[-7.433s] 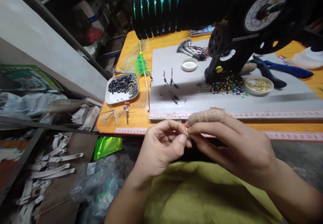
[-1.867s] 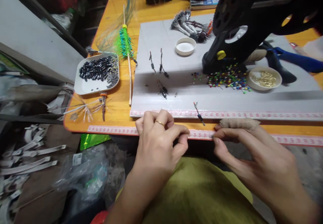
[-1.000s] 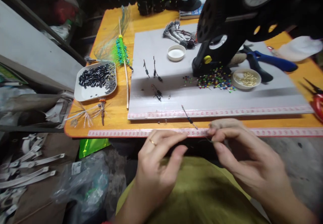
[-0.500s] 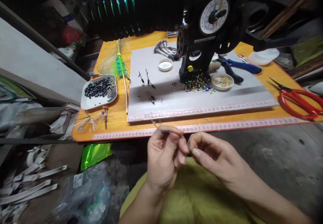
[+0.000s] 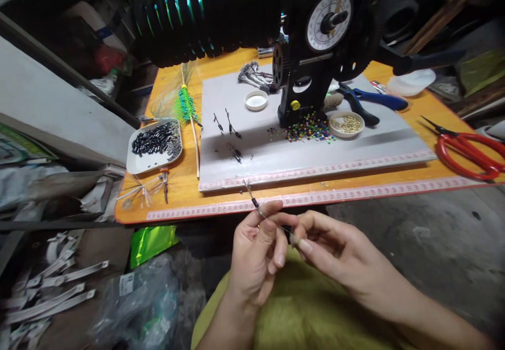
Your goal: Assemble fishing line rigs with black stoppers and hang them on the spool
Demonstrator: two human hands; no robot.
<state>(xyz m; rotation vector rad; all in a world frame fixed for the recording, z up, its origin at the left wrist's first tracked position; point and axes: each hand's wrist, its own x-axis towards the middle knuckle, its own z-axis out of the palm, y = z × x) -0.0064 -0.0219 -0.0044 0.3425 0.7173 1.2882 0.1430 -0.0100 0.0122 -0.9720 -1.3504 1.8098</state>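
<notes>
My left hand (image 5: 258,247) and my right hand (image 5: 335,250) meet in front of the orange table's near edge (image 5: 300,203), above my yellow-green lap. Both pinch a thin wire rig (image 5: 253,201) with a small black bead on it; its free end sticks up and to the left from my left fingers. My right fingertips close on the other end, next to my left thumb. On the grey board (image 5: 311,147) lie a few similar black rigs (image 5: 235,152).
A black winding machine with a dial (image 5: 319,40) stands on the board, with coloured pins (image 5: 310,129), a dish of brass beads (image 5: 346,124) and a white cap (image 5: 256,100). A tray of black beads (image 5: 154,140) sits left, red scissors (image 5: 467,150) right, blue pliers (image 5: 373,100) behind.
The view rose and drew back from the table. My hands came together and took up the wire rig; its free end now tilts up and left from my left fingers.
</notes>
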